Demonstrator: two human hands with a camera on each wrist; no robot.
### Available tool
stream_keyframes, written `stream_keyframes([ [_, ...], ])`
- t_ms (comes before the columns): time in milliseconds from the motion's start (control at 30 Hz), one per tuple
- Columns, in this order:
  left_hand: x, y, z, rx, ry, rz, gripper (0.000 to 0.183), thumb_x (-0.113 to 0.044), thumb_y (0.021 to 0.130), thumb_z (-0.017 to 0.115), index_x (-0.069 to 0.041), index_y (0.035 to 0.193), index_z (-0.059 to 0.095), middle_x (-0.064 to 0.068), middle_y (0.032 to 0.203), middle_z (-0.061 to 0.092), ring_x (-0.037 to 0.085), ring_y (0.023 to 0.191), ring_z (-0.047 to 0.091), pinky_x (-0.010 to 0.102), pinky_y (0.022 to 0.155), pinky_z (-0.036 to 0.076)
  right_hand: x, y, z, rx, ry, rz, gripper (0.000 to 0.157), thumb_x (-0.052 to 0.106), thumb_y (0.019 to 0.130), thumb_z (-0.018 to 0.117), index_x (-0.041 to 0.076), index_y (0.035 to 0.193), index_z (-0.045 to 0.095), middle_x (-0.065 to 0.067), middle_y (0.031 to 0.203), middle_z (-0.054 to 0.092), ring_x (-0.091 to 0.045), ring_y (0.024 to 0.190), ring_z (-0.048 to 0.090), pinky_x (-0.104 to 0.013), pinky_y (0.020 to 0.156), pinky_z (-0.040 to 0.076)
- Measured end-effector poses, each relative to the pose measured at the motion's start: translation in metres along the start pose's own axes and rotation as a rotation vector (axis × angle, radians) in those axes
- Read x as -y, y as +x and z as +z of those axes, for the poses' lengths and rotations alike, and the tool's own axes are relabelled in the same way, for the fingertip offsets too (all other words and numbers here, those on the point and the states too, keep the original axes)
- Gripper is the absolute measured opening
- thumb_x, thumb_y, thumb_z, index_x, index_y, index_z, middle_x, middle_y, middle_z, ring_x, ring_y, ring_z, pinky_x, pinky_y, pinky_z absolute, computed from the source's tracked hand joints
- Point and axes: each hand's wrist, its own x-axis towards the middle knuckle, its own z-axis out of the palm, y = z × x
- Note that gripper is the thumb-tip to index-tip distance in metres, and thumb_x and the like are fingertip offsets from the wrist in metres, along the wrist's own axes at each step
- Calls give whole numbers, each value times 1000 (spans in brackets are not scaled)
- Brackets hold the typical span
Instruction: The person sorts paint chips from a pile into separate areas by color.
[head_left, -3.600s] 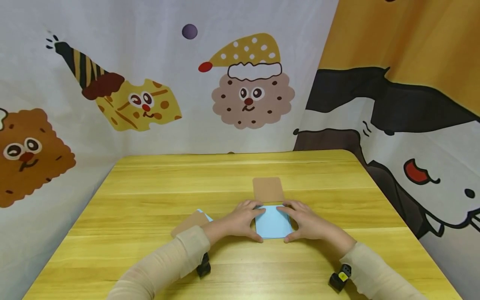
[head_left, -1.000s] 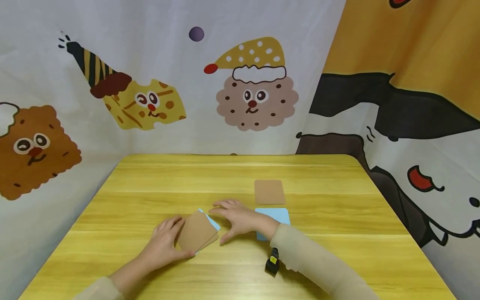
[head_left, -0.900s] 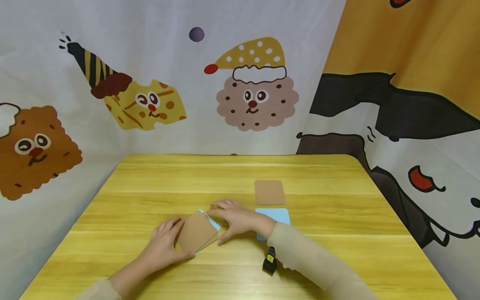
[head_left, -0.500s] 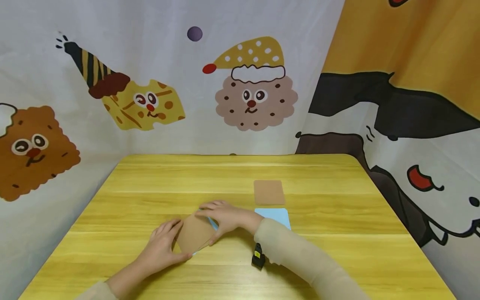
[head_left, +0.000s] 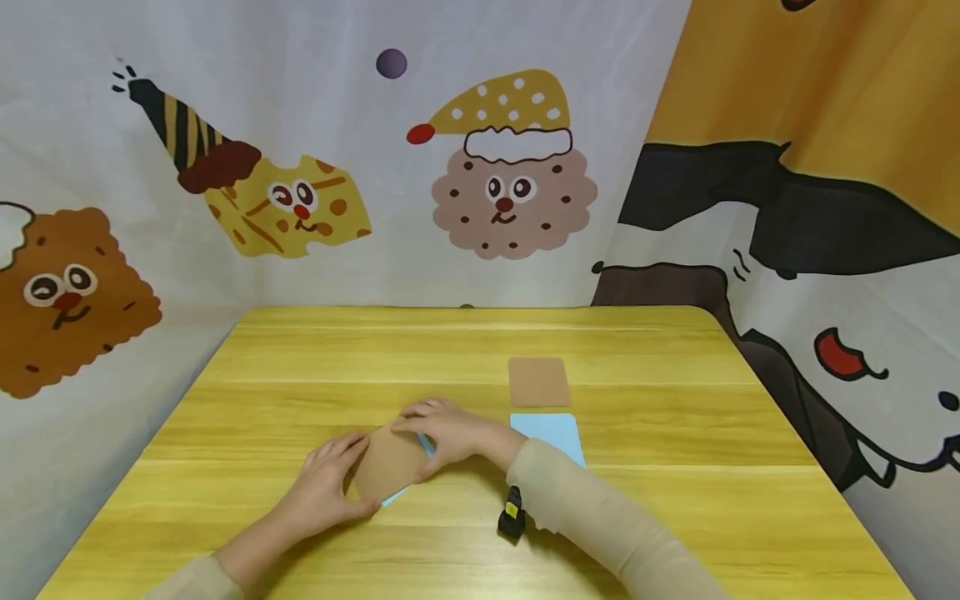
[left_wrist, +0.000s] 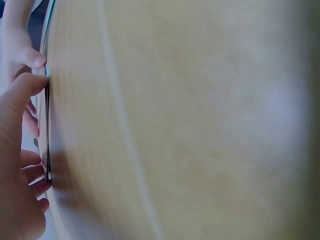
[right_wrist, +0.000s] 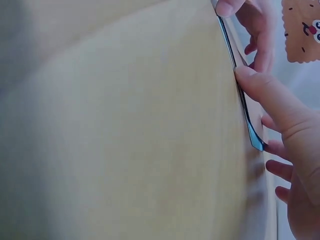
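A small stack of square cards [head_left: 390, 462] lies on the table in the head view, turned cornerwise. A brown card is on top; blue edges show at its right side and near corner. My left hand [head_left: 322, 492] holds the stack from the left, thumb at the near corner and fingers at the left corner. From the other side my right hand [head_left: 446, 433] grips it, fingertips over the far corner, thumb at the right edge. In the right wrist view the stack [right_wrist: 246, 107] appears edge-on, its layers slightly parted by the thumb.
Right of the stack, a blue square card [head_left: 551, 433] lies partly hidden by the right forearm. A brown square card [head_left: 538, 382] lies just behind it. A black wrist camera [head_left: 512, 517] hangs under the right sleeve. Behind the wooden table [head_left: 360, 342] hangs a cartoon-printed curtain.
Both hands have left the blue card at right for the stack. During the last second my right hand has moved left onto it, and the top brown card sits slightly shifted over the blue.
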Motion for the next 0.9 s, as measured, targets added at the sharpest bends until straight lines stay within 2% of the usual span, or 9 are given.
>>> stream_keyframes([
  [133, 0, 1, -1, 2, -7, -6, 93, -48, 67, 82, 6, 134, 50, 19, 138, 47, 41, 125, 40, 65, 96, 30, 2, -2, -3, -21, -13, 6, 85, 62, 76, 70, 24, 146, 42, -1, 149, 35, -18, 137, 28, -38, 112, 17],
  [333, -1, 5, -2, -10, -19, -10, 91, -43, 64, 82, 5, 135, 50, 17, 138, 48, 39, 126, 39, 62, 97, 28, 4, -6, -4, -16, -11, 13, 91, 61, 73, 73, 23, 148, 39, -2, 150, 33, -19, 138, 26, -39, 113, 16],
  [600, -3, 12, -3, -15, -22, 10, 92, -42, 64, 83, 5, 136, 49, 15, 139, 47, 36, 126, 40, 62, 98, 28, -1, -14, -6, -63, 28, 20, 91, 57, 74, 75, 21, 148, 38, -5, 150, 33, -20, 137, 26, -39, 111, 22],
  [900, -14, 31, -7, 16, -55, 33, 90, -41, 66, 81, 2, 138, 48, 13, 143, 43, 35, 130, 34, 62, 102, 23, -8, -33, -13, -117, 86, 70, 90, 57, 74, 74, 21, 148, 38, -3, 150, 32, -22, 137, 25, -43, 108, 28],
])
